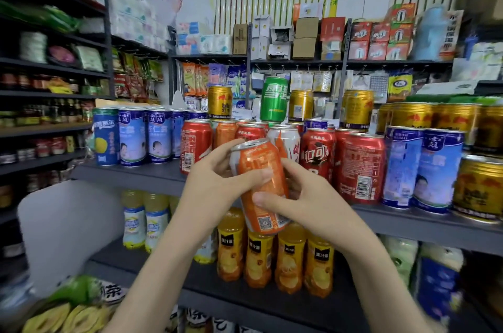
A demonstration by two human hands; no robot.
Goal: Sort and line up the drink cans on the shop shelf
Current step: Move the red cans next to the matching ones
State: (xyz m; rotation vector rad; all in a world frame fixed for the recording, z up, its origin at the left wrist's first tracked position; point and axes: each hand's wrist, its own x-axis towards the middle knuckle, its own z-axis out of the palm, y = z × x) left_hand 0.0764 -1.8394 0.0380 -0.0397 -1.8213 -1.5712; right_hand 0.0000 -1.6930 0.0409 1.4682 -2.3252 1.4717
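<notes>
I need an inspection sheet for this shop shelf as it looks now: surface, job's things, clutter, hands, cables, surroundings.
Surface: dark shelf, crowded with standing cans.
Job's things: orange can held tilted before the shelf; red cans, blue-white cans and gold cans stand in groups.
Clutter: green can perched on top of the lower row.
Hands: left hand and right hand both grip the orange can.
Cables: nothing seen.
Surroundings: juice bottles on the shelf below; cardboard boxes on far racks.

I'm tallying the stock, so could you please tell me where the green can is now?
In the head view, the green can stands atop the red cans at the centre of the shelf, between two gold cans.
</notes>
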